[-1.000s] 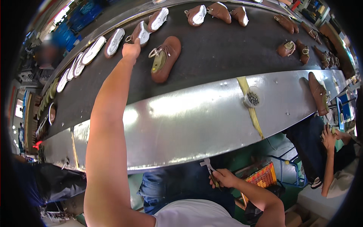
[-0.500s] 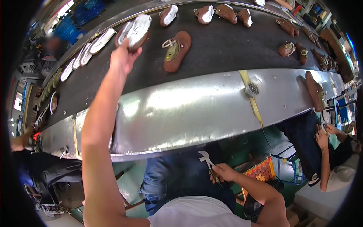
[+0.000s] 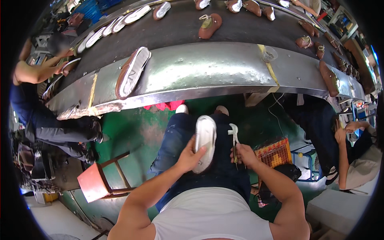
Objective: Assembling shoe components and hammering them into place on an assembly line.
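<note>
My left hand grips a shoe above my lap, its white sole side facing up and its toe pointing away from me. The thumb lies across the sole. To its right, my right hand is closed round the handles of metal lasting pincers, whose hammer-like head points up and away. Shoe and pincers are apart. On the metal ledge ahead, to the left, lies a brown shoe with its white underside showing.
Beyond the ledge, a dark conveyor belt carries several shoes, among them a brown laced one. A stool stands at left. One co-worker sits at left, another at right. A cup sits on the ledge.
My left hand has come down from over the belt to my lap with a shoe. Another shoe now lies on the ledge at left. My right hand still holds the pincers, slightly raised.
</note>
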{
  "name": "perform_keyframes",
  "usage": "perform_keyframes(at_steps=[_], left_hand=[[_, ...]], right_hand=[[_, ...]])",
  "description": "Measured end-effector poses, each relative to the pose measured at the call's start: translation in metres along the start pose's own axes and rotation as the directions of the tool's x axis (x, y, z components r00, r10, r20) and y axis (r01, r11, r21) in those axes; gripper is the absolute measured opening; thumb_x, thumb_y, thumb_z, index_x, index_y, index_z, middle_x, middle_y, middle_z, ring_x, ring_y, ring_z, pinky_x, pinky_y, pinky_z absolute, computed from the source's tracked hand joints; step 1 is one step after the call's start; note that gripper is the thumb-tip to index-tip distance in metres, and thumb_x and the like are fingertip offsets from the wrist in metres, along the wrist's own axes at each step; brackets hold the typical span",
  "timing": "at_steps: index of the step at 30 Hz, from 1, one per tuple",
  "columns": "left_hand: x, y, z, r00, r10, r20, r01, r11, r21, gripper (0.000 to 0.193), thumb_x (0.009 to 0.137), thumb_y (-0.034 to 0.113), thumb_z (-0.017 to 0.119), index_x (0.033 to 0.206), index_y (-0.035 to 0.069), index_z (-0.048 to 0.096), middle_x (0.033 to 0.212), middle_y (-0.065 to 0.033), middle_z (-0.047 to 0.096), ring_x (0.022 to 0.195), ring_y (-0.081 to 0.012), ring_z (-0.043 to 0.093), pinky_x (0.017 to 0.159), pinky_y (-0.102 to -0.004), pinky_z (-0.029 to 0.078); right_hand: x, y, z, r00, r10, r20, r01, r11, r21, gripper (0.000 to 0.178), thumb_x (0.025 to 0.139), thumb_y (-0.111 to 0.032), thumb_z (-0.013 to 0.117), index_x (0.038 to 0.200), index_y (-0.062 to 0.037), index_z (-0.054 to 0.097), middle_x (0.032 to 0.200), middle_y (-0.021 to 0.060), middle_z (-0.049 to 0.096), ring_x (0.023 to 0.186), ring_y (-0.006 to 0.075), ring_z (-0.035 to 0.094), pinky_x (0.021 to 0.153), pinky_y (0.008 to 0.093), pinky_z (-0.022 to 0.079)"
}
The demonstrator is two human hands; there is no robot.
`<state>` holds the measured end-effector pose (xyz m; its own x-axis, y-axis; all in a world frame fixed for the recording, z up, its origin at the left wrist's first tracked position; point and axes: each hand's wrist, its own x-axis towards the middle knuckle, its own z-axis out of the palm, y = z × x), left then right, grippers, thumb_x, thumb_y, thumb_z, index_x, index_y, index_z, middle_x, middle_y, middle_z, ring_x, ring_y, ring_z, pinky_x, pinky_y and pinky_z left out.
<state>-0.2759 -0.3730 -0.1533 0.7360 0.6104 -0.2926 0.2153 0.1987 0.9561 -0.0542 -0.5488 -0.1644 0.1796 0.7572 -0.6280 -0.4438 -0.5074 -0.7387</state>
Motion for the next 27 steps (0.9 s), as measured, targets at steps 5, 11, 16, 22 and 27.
perform_keyframes(at_steps=[5,11,16,22,27], left_hand=[[0.021,0.032,-0.001,0.933,-0.324,0.158,0.021,0.487,0.873,0.071,0.091,0.049,0.058,0.139,-0.001,0.046,0.102,-0.0251,0.069,0.095,-0.0372,0.069,0.086,-0.0442,0.053],[0.089,0.004,0.014,0.966,-0.254,0.043,0.248,0.963,0.110,0.068,0.090,0.035,0.072,0.143,0.003,0.043,0.121,-0.0141,0.063,0.105,-0.0208,0.063,0.086,-0.0365,0.053],[0.062,0.041,0.007,0.994,-0.100,0.044,0.109,0.935,-0.339,0.081,0.088,0.016,0.075,0.153,0.010,0.026,0.125,-0.0099,0.058,0.109,-0.0175,0.059,0.094,-0.0348,0.050],[0.043,0.068,-0.017,0.913,0.111,0.392,-0.139,0.989,0.045,0.078,0.091,0.013,0.070,0.154,0.009,0.025,0.136,-0.0081,0.053,0.122,-0.0170,0.050,0.106,-0.0314,0.039],[0.040,0.075,-0.045,0.834,0.064,0.549,0.048,0.981,-0.188,0.065,0.097,0.009,0.060,0.153,0.009,0.027,0.140,-0.0069,0.049,0.129,-0.0173,0.045,0.111,-0.0329,0.034]], right_hand=[[-0.010,-0.006,0.002,0.987,-0.032,-0.159,0.026,0.999,-0.034,0.036,0.104,-0.037,0.046,0.105,-0.0018,0.056,0.083,0.0079,0.066,0.066,0.0162,0.066,0.051,0.0239,0.044],[-0.018,-0.007,0.011,0.959,-0.264,-0.107,0.226,0.935,-0.274,0.031,0.095,-0.025,0.064,0.110,0.0012,0.058,0.080,0.0053,0.063,0.064,0.0113,0.060,0.057,0.0253,0.048],[-0.045,-0.058,0.049,0.932,-0.331,-0.147,0.171,0.760,-0.627,0.059,0.077,-0.036,0.082,0.113,0.0014,0.053,0.084,0.0061,0.062,0.074,0.0150,0.060,0.070,0.0301,0.051],[-0.004,-0.067,0.072,0.803,-0.594,-0.060,0.389,0.597,-0.702,0.070,0.071,-0.034,0.084,0.118,0.0036,0.050,0.101,0.0212,0.065,0.091,0.0348,0.066,0.081,0.0389,0.051],[0.008,-0.088,0.068,0.863,-0.489,0.125,0.462,0.667,-0.584,0.048,0.084,-0.021,0.071,0.118,0.0046,0.051,0.097,0.0234,0.066,0.095,0.0388,0.066,0.082,0.0419,0.051]])
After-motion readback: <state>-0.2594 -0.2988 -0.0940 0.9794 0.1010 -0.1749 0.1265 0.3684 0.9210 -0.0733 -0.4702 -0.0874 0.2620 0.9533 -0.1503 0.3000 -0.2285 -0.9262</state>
